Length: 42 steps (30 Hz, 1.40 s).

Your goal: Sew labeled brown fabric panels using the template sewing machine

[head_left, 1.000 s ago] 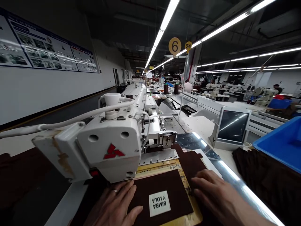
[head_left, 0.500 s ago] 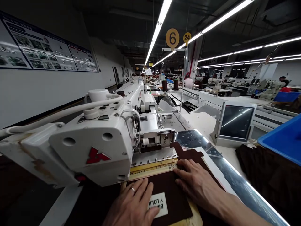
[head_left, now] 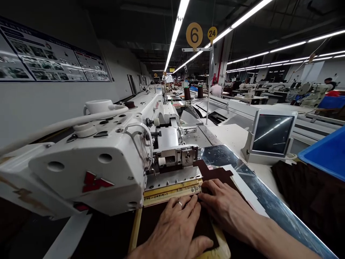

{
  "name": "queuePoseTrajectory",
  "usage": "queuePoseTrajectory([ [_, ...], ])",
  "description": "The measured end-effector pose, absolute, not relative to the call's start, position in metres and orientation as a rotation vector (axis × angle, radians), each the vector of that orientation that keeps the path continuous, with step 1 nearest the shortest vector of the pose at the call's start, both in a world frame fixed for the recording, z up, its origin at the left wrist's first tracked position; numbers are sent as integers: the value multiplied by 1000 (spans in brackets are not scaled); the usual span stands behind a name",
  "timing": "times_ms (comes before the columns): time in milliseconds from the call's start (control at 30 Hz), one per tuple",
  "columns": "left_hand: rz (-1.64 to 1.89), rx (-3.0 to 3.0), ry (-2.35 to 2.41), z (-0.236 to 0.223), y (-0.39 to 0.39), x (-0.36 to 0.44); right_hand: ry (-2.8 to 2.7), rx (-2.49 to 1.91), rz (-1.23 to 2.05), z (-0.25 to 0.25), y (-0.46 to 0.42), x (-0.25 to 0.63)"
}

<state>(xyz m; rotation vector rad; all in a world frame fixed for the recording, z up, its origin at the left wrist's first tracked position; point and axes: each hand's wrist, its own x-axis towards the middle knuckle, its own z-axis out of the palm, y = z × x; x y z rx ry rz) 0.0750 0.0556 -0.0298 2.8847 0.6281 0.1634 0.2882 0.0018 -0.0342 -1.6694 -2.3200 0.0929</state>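
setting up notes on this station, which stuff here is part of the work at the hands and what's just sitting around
In use: left hand, right hand, dark brown fabric panel, yellow template board, white sewing machine.

Just nearby: blue plastic bin, pile of dark brown fabric, touchscreen, thread cones.

Fig. 1, the person's own body, head-camera view | left hand (head_left: 175,230): bare, fingers and thumb visible | silver-coloured ring (head_left: 179,204): plain narrow band on the ring finger of the left hand | right hand (head_left: 226,203): bare, unadorned | right forearm (head_left: 280,239): bare, tapering toward the wrist
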Motion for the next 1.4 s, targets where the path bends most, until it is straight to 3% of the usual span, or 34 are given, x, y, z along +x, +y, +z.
queuePoseTrajectory([
  [167,24,2808,650,-17,54,85,-2232,-1663,185,-31,-1,296],
  [333,100,2833,652,-17,52,89,-2069,-1669,312,-26,-2,303],
  [733,194,2798,690,-20,49,93,-2164,-1701,269,-25,-5,307],
  [1100,220,2777,680,-21,49,94,-2050,-1479,483,-11,-49,296],
  [1267,320,2751,665,-27,51,84,-2156,-1449,390,-20,-55,287],
  [1400,342,2796,603,-29,59,70,-2272,-1337,108,-36,-56,282],
])
